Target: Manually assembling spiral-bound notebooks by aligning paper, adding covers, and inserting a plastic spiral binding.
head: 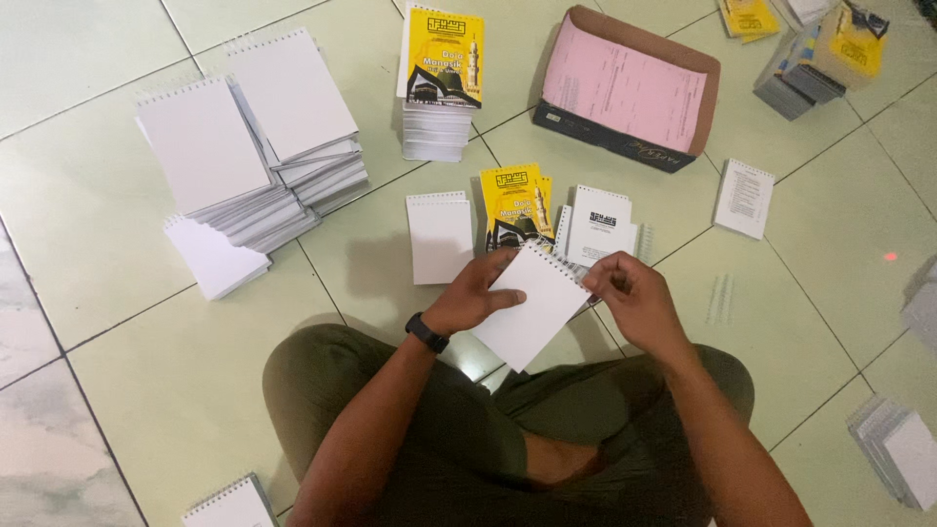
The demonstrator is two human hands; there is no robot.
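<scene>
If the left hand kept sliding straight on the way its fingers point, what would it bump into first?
The left hand points right across the blank white booklet it holds. Straight on, it would probably first meet the right hand pinching the booklet's far corner, though depth is hard to judge.

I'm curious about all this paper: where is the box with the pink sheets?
In the head view, the cardboard box of pink sheets lies on the tiled floor at upper right, just right of the yellow-covered booklet stack.

Blank white booklet (532,304), tilted, between hands
</scene>
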